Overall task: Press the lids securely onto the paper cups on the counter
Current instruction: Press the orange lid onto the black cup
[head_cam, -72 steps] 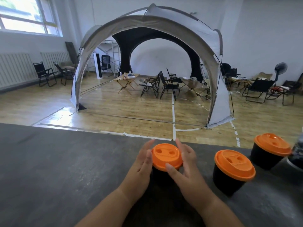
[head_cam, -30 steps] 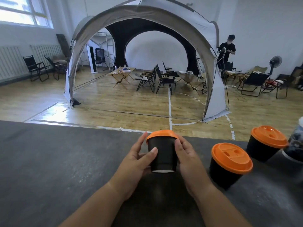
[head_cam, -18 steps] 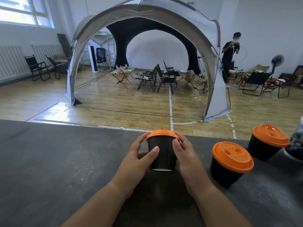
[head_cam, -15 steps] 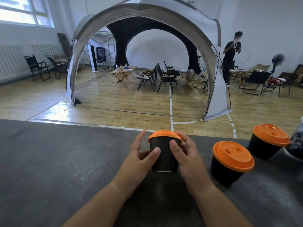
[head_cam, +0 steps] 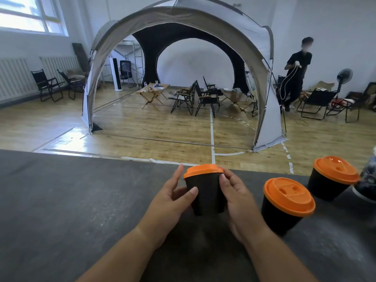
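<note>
A black paper cup [head_cam: 205, 195] with an orange lid [head_cam: 202, 170] is held a little above the dark counter [head_cam: 71, 200], tilted toward me. My left hand [head_cam: 173, 198] grips its left side with the thumb across the front. My right hand [head_cam: 236, 198] grips its right side, fingertips just under the lid rim. Two more black cups stand on the counter to the right, each with an orange lid: the nearer cup [head_cam: 284, 206] and the farther cup [head_cam: 330, 178].
A dark patterned object [head_cam: 368, 180] sits at the counter's right edge beside the farther cup. Beyond the counter's far edge lies a wooden floor with a large tent [head_cam: 183, 23], folding chairs and a standing person [head_cam: 297, 72].
The cup went from resting on the counter with both hands around its lid to being lifted and gripped by its sides. The person in the background moved rightward.
</note>
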The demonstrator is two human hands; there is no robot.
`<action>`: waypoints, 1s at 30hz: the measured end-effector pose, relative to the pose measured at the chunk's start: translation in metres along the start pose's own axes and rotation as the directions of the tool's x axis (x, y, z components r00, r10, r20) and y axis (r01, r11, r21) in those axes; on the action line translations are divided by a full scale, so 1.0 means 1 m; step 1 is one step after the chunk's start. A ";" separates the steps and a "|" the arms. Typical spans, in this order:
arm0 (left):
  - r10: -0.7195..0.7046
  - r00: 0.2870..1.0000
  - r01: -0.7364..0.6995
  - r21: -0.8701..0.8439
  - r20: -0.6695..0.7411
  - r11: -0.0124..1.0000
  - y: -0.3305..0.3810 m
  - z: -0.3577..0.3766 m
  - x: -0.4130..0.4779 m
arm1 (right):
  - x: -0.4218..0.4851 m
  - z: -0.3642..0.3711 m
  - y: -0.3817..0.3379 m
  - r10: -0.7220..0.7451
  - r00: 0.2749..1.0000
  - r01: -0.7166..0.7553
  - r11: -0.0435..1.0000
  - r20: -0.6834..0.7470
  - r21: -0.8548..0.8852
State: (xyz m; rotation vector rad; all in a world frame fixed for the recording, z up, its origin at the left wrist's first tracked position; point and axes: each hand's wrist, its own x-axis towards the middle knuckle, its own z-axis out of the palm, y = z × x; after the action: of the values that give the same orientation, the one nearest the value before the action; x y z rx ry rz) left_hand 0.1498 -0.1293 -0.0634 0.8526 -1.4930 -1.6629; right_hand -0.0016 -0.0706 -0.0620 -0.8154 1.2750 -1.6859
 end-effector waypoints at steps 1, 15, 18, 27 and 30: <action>0.013 1.000 -0.012 0.030 -0.027 0.999 0.001 0.000 0.000 | -0.001 0.001 0.000 0.005 1.000 -0.005 1.000 0.012 -0.006; 0.053 0.998 -0.052 0.027 -0.042 0.998 0.005 -0.002 -0.003 | -0.008 0.004 0.000 -0.044 0.998 0.050 0.991 0.051 -0.121; 0.003 0.999 -0.001 -0.053 0.040 0.999 0.006 0.000 -0.003 | -0.005 0.002 0.000 -0.087 0.996 0.086 0.989 -0.002 -0.117; 0.022 1.000 -0.023 0.062 0.023 0.998 0.007 -0.001 -0.006 | -0.009 0.004 0.001 -0.025 0.999 0.031 0.988 0.036 -0.148; 0.001 1.000 -0.001 0.011 0.017 1.000 0.006 0.000 -0.005 | -0.007 0.003 0.000 -0.053 0.998 0.051 0.995 -0.016 -0.088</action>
State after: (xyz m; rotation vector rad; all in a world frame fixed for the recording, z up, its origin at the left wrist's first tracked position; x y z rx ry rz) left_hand 0.1533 -0.1256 -0.0578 0.8456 -1.5149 -1.6667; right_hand 0.0035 -0.0658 -0.0618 -0.8937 1.3590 -1.6913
